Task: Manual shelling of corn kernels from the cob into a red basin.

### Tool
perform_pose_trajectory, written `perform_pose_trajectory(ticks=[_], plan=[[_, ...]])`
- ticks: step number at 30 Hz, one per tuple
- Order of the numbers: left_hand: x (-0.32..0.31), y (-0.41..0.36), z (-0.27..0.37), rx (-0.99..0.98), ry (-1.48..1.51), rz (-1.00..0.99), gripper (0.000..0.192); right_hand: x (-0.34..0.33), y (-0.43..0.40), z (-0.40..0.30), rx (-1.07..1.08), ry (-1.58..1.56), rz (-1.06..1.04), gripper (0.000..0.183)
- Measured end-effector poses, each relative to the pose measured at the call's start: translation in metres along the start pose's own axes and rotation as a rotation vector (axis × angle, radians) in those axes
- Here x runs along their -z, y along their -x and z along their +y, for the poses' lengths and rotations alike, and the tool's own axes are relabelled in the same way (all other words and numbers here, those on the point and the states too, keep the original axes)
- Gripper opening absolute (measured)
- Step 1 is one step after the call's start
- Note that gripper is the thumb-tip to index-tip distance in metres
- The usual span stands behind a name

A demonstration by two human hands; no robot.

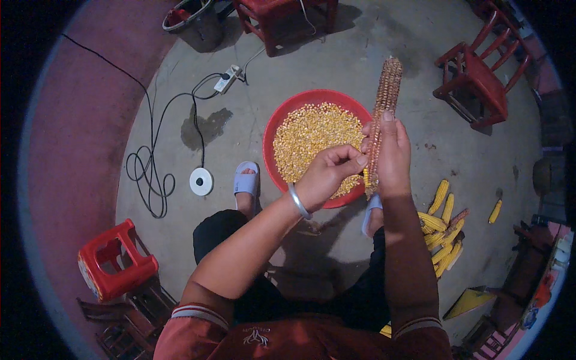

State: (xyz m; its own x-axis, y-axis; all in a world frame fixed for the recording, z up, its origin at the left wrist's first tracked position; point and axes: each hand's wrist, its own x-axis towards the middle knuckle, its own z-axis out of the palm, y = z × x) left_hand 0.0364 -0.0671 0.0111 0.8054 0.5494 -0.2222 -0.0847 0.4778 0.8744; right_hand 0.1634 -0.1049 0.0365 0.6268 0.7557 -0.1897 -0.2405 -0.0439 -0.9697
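Observation:
My right hand (393,153) holds a long corn cob (387,90) upright over the right rim of a red plastic basin (270,153). Most of the cob is bare of kernels; a short strip of yellow kernels shows near its lower end. Against that strip my left hand (339,168) presses its thumb and bent fingers, with a silver bangle on the wrist. Loose yellow corn kernels (310,130) lie spread in the basin. Whether kernels are between the left fingers is hidden.
Several yellow corn cobs (434,222) lie on the floor at right. Red chairs (483,85) and a red plastic stool (119,261) stand around. A power strip (228,79), black cables and a white disc (201,181) are at left; a bucket (198,31) is behind.

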Motion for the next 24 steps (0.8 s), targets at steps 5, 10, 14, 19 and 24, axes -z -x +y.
perform_pose_trajectory(ticks=[5,10,14,19,24], plan=[[-0.002,0.001,-0.002,0.15,0.349,-0.026,0.014,0.0,0.0,-0.003,-0.04,-0.01,0.009,0.032],[0.001,0.001,-0.001,0.244,0.429,-0.089,0.014,0.003,-0.001,-0.002,-0.045,0.016,-0.021,0.033],[0.0,0.002,0.006,0.31,0.398,-0.086,0.011,0.003,0.0,-0.003,-0.074,0.016,-0.026,0.034],[-0.001,0.003,0.004,0.31,0.623,-0.12,0.016,0.006,0.001,-0.011,-0.154,-0.065,-0.081,0.036],[0.007,0.001,0.005,0.231,0.56,-0.172,0.017,0.006,0.0,-0.012,-0.199,-0.169,-0.08,0.036]])
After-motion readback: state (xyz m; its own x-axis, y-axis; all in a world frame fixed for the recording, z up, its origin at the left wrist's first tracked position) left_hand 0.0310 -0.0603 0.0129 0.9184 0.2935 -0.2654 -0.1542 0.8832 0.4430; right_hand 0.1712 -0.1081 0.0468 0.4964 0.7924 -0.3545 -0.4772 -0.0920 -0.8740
